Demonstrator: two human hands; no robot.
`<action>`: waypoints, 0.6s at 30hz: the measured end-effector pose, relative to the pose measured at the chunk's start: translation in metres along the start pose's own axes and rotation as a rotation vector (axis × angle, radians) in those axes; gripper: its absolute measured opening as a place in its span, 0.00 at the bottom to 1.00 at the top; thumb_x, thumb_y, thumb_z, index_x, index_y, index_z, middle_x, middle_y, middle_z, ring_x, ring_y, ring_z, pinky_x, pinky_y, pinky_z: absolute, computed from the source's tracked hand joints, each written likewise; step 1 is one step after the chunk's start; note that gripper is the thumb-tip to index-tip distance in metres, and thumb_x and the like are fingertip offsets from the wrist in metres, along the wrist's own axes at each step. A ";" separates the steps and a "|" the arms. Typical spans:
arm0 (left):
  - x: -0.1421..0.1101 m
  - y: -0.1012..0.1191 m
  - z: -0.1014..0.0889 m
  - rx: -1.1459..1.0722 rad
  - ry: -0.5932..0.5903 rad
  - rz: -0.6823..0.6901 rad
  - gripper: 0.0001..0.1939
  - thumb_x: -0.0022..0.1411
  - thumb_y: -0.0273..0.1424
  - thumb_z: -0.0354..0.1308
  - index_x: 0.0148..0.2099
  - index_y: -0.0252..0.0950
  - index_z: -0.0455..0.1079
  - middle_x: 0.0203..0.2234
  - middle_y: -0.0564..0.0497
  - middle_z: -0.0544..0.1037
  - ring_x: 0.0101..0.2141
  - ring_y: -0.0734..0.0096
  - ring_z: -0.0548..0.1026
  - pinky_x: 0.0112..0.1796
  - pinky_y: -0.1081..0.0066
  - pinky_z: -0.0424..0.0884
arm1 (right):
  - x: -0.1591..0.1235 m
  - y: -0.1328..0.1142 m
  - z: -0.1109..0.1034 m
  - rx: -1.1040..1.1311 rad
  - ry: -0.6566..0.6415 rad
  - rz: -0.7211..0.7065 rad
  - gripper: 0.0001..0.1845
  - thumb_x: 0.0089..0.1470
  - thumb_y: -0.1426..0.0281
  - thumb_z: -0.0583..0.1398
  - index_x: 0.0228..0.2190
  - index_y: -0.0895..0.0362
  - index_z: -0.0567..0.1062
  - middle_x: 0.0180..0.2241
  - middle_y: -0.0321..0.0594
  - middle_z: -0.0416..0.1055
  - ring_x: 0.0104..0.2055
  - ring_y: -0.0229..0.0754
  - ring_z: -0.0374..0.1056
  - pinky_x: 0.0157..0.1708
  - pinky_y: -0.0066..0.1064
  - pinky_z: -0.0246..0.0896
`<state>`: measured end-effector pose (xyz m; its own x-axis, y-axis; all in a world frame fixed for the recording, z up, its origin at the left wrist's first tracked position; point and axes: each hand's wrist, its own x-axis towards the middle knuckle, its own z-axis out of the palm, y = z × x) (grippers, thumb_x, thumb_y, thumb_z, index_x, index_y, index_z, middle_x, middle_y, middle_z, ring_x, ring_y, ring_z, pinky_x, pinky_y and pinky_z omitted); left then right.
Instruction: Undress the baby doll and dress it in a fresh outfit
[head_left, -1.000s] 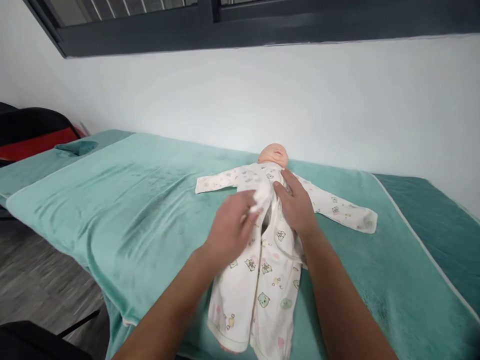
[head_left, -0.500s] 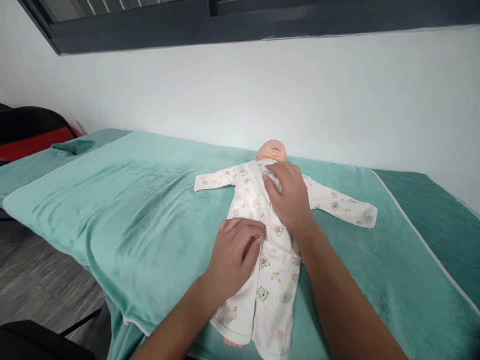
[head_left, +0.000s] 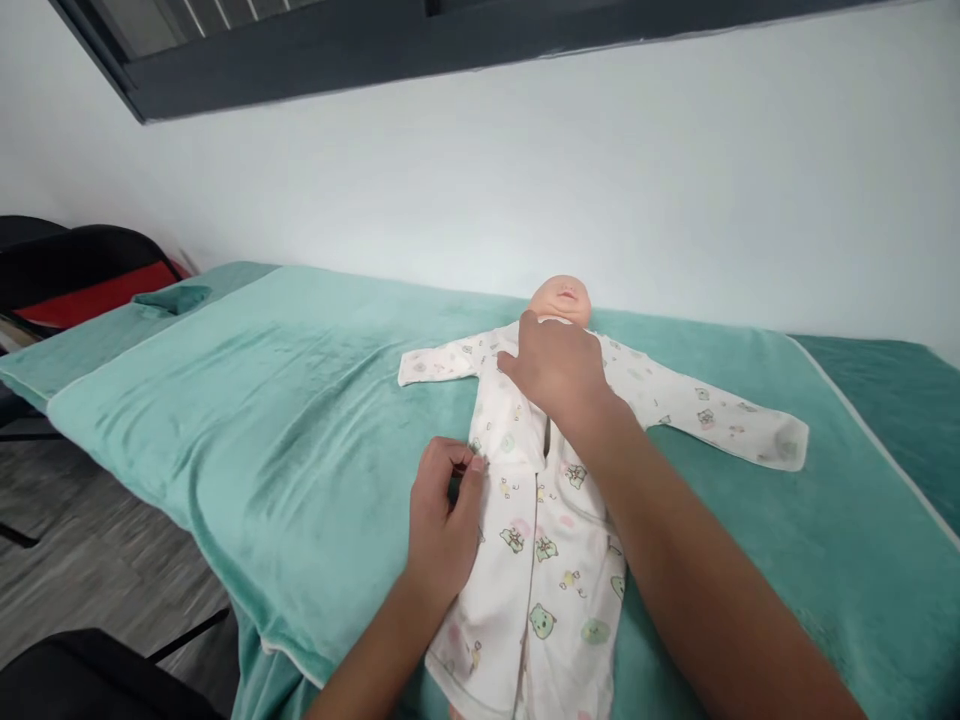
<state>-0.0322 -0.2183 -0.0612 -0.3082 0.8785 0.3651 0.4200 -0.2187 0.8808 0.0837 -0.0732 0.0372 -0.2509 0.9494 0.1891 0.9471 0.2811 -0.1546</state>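
Left hand (head_left: 444,525) has slid from mid-waist to the 9 o'clock edge of the white printed outfit (head_left: 517,540), thumb and fingers pinching its cloth. Right hand (head_left: 562,365) has moved toward 12 o'clock, lying over the upper chest; its fingertips are hidden, so I cannot tell whether it grips. The outfit lies on the green blanket (head_left: 300,420), worn by a doll (head_left: 561,298) whose head shows at 12 o'clock. Farther off, at 10 o'clock, stands a red-and-black chair (head_left: 105,290).
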 end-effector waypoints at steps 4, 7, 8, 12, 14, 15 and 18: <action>0.001 -0.004 0.001 -0.049 -0.011 -0.093 0.12 0.70 0.35 0.51 0.32 0.39 0.62 0.30 0.54 0.66 0.32 0.72 0.65 0.34 0.70 0.64 | 0.010 0.003 0.006 0.066 0.049 0.067 0.14 0.61 0.65 0.55 0.44 0.59 0.72 0.30 0.50 0.73 0.32 0.51 0.69 0.31 0.37 0.54; 0.000 -0.006 0.001 -0.077 -0.001 -0.087 0.12 0.70 0.35 0.52 0.32 0.39 0.62 0.31 0.54 0.66 0.32 0.72 0.65 0.34 0.71 0.63 | 0.013 0.010 0.010 0.140 0.137 0.067 0.10 0.60 0.69 0.54 0.41 0.58 0.73 0.34 0.50 0.73 0.31 0.48 0.68 0.30 0.35 0.53; 0.000 -0.007 0.001 -0.086 0.008 -0.082 0.12 0.70 0.35 0.52 0.32 0.39 0.62 0.31 0.54 0.66 0.33 0.72 0.65 0.35 0.71 0.64 | 0.014 0.012 0.010 0.179 0.163 0.069 0.09 0.60 0.69 0.54 0.38 0.57 0.73 0.33 0.49 0.73 0.30 0.47 0.67 0.30 0.35 0.53; -0.002 -0.006 -0.001 -0.091 0.034 -0.067 0.11 0.70 0.33 0.52 0.33 0.39 0.64 0.31 0.53 0.67 0.33 0.71 0.66 0.35 0.71 0.65 | 0.015 0.027 0.003 0.458 0.238 0.139 0.08 0.56 0.69 0.56 0.25 0.54 0.68 0.24 0.40 0.67 0.27 0.42 0.60 0.27 0.33 0.50; -0.003 -0.006 -0.002 -0.064 0.024 -0.017 0.09 0.70 0.32 0.52 0.35 0.40 0.66 0.32 0.53 0.69 0.34 0.70 0.68 0.36 0.69 0.66 | 0.014 0.038 -0.005 0.637 0.259 0.199 0.11 0.52 0.70 0.57 0.20 0.54 0.63 0.21 0.37 0.63 0.25 0.39 0.57 0.25 0.32 0.50; -0.004 -0.006 -0.003 -0.041 0.011 0.026 0.07 0.70 0.31 0.51 0.37 0.40 0.67 0.33 0.52 0.69 0.35 0.69 0.68 0.37 0.69 0.66 | 0.013 0.044 -0.009 0.724 0.258 0.234 0.11 0.50 0.71 0.57 0.19 0.54 0.62 0.21 0.36 0.61 0.24 0.38 0.56 0.25 0.32 0.49; -0.006 -0.008 -0.004 0.043 -0.015 0.176 0.08 0.70 0.28 0.50 0.44 0.42 0.70 0.36 0.50 0.71 0.38 0.68 0.70 0.39 0.66 0.67 | 0.008 0.062 -0.019 0.873 0.188 0.330 0.08 0.45 0.72 0.57 0.18 0.54 0.64 0.19 0.34 0.61 0.21 0.36 0.54 0.22 0.32 0.47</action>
<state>-0.0377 -0.2233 -0.0691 -0.2143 0.8344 0.5079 0.5028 -0.3515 0.7897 0.1440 -0.0513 0.0474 0.1113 0.9828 0.1476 0.4617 0.0804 -0.8834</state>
